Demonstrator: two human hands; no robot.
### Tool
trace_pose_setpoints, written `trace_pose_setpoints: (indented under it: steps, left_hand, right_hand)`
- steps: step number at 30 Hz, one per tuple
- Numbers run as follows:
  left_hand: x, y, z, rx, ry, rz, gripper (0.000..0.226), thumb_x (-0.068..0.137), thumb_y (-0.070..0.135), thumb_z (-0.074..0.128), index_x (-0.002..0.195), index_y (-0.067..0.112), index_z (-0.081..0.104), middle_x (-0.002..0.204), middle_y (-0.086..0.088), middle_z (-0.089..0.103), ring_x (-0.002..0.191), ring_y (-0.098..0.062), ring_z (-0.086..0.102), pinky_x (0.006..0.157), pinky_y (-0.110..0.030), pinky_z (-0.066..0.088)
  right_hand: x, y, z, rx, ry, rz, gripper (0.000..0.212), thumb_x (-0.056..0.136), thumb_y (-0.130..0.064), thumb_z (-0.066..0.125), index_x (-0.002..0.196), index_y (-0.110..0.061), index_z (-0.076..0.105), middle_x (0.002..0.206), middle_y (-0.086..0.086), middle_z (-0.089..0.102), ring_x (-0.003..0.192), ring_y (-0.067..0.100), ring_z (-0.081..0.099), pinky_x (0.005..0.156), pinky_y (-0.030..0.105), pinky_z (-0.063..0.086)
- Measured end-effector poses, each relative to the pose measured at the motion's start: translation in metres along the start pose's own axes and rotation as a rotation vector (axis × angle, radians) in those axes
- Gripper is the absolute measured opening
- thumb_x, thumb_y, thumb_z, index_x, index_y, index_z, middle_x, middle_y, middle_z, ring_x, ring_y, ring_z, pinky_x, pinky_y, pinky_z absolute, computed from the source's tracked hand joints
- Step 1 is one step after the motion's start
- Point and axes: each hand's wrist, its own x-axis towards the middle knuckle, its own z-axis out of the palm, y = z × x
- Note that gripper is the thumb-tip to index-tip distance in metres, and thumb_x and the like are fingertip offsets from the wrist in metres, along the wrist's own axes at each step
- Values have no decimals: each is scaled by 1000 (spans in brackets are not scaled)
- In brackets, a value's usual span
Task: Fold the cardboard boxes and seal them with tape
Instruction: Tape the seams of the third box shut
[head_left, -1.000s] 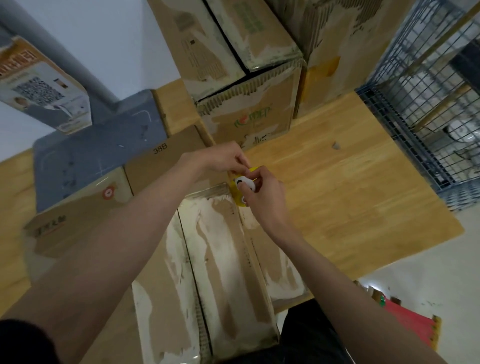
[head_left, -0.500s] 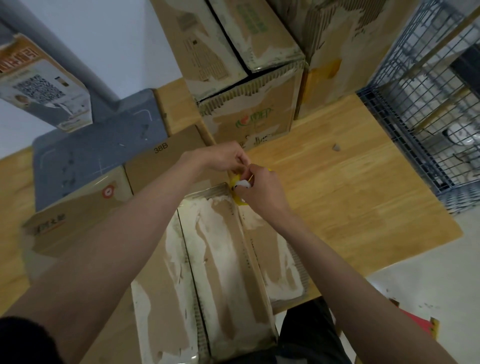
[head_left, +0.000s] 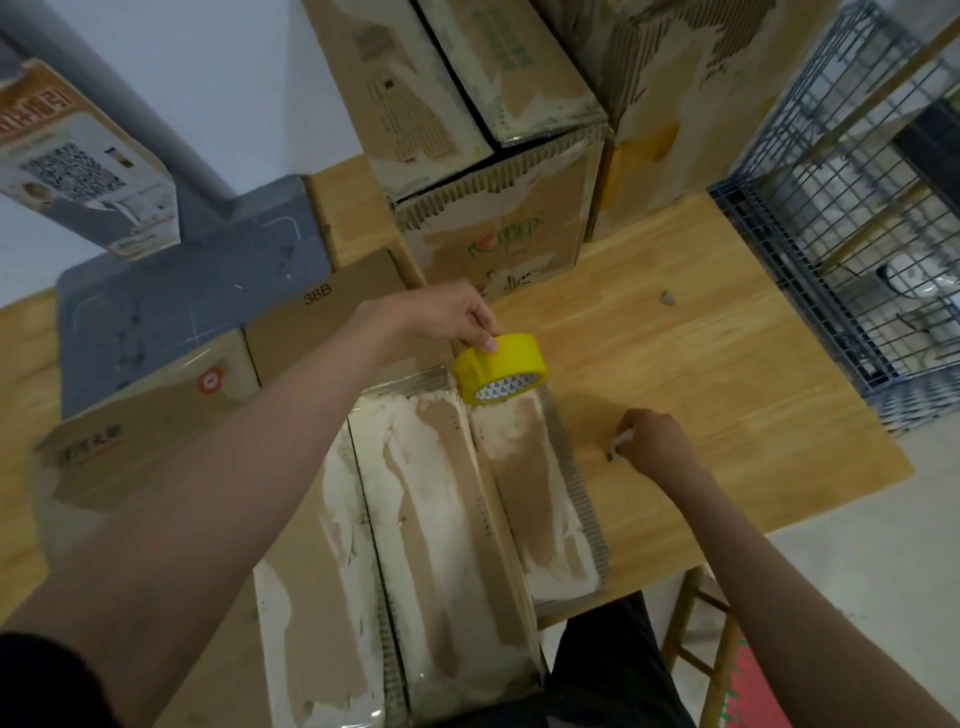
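- Left hand, centre of the frame: fingers curled over the top of a yellow tape roll, gripping it by the rim. The roll is tilted, its patterned core facing down and toward the camera.
- Tape roll sits at the far end of the cardboard box, touching or just above its top edge; cannot tell which.
- Cardboard box lies lengthwise from centre to the lower middle of the frame, flaps folded shut, surface scarred white where the top layer is torn away. Glossy clear tape shows at its near end.
- Right hand, right of centre: knuckles up, fingers curled down on the wooden table, pinching a small white object too small to identify. Hand is just beside the box's right edge, apart from the roll.
- Upper centre: stacked worn boxes on the table.
- Right edge: blue wire cage.
- Left: grey mat and a flattened carton marked "38B".
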Motion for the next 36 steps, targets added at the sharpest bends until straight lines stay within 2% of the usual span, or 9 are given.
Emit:
trace_pose_setpoints:
  steps: [4, 9, 14, 17, 24, 27, 30, 34, 36]
  left_hand:
    - [0, 0, 1, 1, 9, 2, 27, 88, 16, 75, 114, 6, 74, 93, 6, 72, 79, 5, 64, 77, -14, 53]
    - [-3, 2, 4, -2, 16, -11, 28, 88, 18, 76, 114, 8, 74, 94, 9, 72, 83, 3, 64, 80, -13, 51]
    - [-18, 3, 15, -11, 183, -7, 24, 83, 22, 81, 106, 18, 77, 96, 7, 74, 81, 8, 63, 78, -11, 50]
    - [-46, -1, 28, 168, 482, 152, 14, 88, 28, 76, 97, 17, 78, 91, 7, 72, 82, -1, 65, 77, -22, 53]
    - [-86, -31, 61, 657, 466, 266, 52, 103, 48, 32, 102, 21, 78, 103, 12, 74, 105, -7, 64, 88, -34, 54]
    - [-80, -20, 61, 741, 339, 211, 70, 104, 52, 15, 104, 20, 77, 119, 4, 72, 132, -11, 52, 123, -36, 22]
    - [-75, -8, 66, 763, 385, 105, 75, 103, 56, 11, 107, 22, 77, 128, -5, 68, 146, -12, 34, 125, -34, -5]
    - [-77, 22, 75, 288, 809, -25, 59, 94, 66, 45, 112, 19, 76, 112, -1, 72, 116, -20, 58, 102, -35, 39]
    - [-83, 41, 83, -5, 864, -55, 56, 86, 65, 63, 113, 18, 75, 106, 1, 69, 97, -14, 63, 84, -27, 49]
  right_hand:
    - [3, -9, 1, -235, 102, -25, 48, 88, -28, 74, 133, -15, 60, 136, 13, 55, 132, 37, 42, 105, 46, 39]
    - [1, -77, -9, 261, 192, -607, 89, 74, -11, 84, 150, -17, 40, 150, 9, 41, 135, 30, 42, 108, 42, 40]
    - [7, -115, -12, 141, 184, -682, 59, 73, -3, 77, 128, -15, 59, 123, 11, 59, 106, 36, 60, 75, 36, 42]
    - [11, -112, -17, 128, 194, -668, 57, 74, -2, 76, 126, -15, 58, 119, 11, 60, 103, 36, 60, 75, 37, 43]
    - [16, -106, -28, 69, 150, -603, 56, 80, -3, 69, 131, -18, 52, 119, 14, 58, 105, 39, 58, 76, 45, 50]
    - [14, -101, -35, 143, 152, -573, 55, 79, -2, 71, 129, -13, 51, 119, 17, 57, 105, 39, 56, 72, 41, 44]
    - [2, -93, -40, 260, 183, -560, 50, 78, -1, 75, 122, -9, 52, 117, 17, 58, 105, 37, 54, 74, 39, 42]
    - [-31, -83, -41, 341, 257, -589, 48, 72, -6, 83, 106, -15, 51, 106, 14, 56, 97, 30, 51, 66, 32, 34]
    - [-53, -80, -38, 368, 288, -597, 48, 69, -5, 85, 104, -15, 52, 104, 10, 52, 95, 26, 49, 63, 21, 34]
